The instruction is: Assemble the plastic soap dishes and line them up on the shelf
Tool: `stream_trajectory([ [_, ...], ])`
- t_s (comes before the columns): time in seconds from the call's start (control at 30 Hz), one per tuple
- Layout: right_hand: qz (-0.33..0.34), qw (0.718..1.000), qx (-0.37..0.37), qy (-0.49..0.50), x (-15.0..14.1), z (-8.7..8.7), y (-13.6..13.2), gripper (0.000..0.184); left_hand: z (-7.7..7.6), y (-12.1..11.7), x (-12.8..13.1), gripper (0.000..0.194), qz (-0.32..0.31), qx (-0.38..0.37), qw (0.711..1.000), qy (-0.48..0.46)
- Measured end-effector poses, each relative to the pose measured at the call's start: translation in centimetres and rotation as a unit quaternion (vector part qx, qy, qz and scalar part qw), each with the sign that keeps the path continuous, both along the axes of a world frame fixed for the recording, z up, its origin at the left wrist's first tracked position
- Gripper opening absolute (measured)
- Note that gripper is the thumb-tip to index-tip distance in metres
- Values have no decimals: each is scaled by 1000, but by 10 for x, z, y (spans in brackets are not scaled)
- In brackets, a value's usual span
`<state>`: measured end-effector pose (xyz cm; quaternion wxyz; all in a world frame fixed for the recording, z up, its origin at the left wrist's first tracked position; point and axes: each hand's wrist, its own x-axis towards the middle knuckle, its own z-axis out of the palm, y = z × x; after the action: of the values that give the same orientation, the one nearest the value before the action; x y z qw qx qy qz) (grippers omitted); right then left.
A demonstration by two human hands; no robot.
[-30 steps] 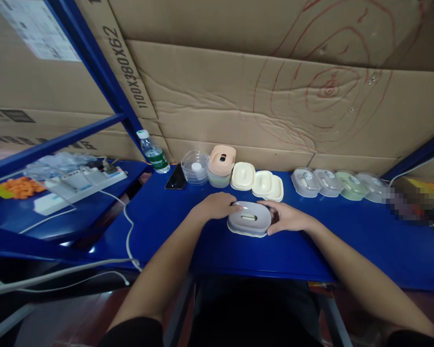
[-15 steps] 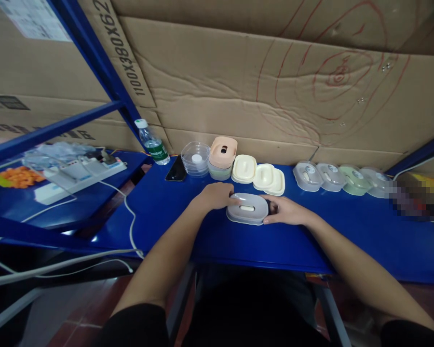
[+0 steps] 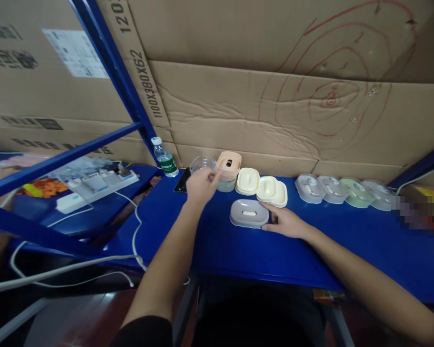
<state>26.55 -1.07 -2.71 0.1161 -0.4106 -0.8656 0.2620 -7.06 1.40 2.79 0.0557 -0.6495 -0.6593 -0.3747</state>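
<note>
On the blue table in front of me lies a grey oval-cornered plastic lid (image 3: 249, 213) with a pale slot piece in its middle. My right hand (image 3: 287, 222) grips its right end, index finger at the far edge and thumb at the near one. Away from that lid, my left hand (image 3: 201, 185) is raised with fingers partly bent and nothing seen between them. It is just in front of the clear plastic bowls (image 3: 202, 161), covering part of them. Beside its fingertips stand stacked peach lids (image 3: 229, 164) above a pale green piece (image 3: 226, 185).
Cream lids (image 3: 248, 181) lie behind the grey lid. Several finished-looking boxes with lids (image 3: 310, 188) line the back right. A water bottle (image 3: 166, 159) and a dark phone (image 3: 182, 181) are at left. A power strip (image 3: 97, 190) and white cables (image 3: 135, 226) lie farther left.
My left hand has let go of the grey lid and moved left and away from me, toward the bowls and peach lids. My right hand stays at the lid's right end.
</note>
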Motion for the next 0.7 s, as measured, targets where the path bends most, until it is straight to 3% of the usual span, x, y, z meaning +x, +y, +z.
stream_trajectory([
  [0.03, -10, 1000, 2, -8, -2, 1, -2, 94, 0, 3, -9, 42, 31, 39, 999, 11],
  [0.1, -30, 999, 6, -21, -4, 4, -5, 96, -3, 8, -25, 37, 70, 46, 996, 28],
  [0.27, -30, 999, -9, -9, -1, 5, -10, 94, -11, 14, -38, 54, 120, -101, 988, 7],
  [0.4, -22, 1000, -13, 5, 2, 1, -9, 91, -11, 14, -38, 40, 113, -140, 984, -3],
  [0.6, -14, 1000, -13, 20, 3, 0, -8, 90, -5, 12, -41, 28, 115, -92, 988, -45],
  [0.7, -10, 999, -18, 30, 4, -1, -8, 91, -1, 10, -43, 24, 111, -18, 990, -83],
])
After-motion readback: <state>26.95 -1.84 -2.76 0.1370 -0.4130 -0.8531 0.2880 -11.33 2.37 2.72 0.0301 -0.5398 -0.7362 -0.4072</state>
